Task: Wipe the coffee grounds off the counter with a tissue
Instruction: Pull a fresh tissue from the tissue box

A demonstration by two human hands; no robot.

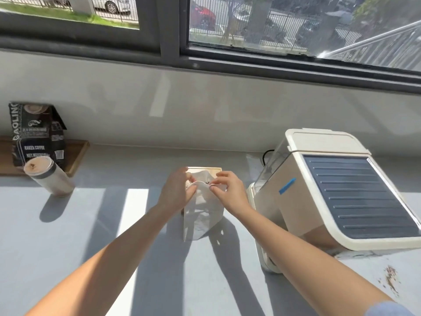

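A white tissue [203,215] hangs down over the grey counter [95,236], held up by its top edge. My left hand [176,193] pinches the left part of that edge, and my right hand [229,190] pinches the right part. Just behind the hands lies a tissue box [210,170] with a wooden lid, with more tissue sticking out of it. Brown coffee grounds [390,279] are scattered on the counter at the lower right, in front of the coffee machine.
A cream coffee machine [330,195] with a dark slatted top stands at the right. On the left, a black coffee bag [37,135] stands on a wooden tray [78,156], with a lidded jar [49,176] beside it. A window runs along the back wall.
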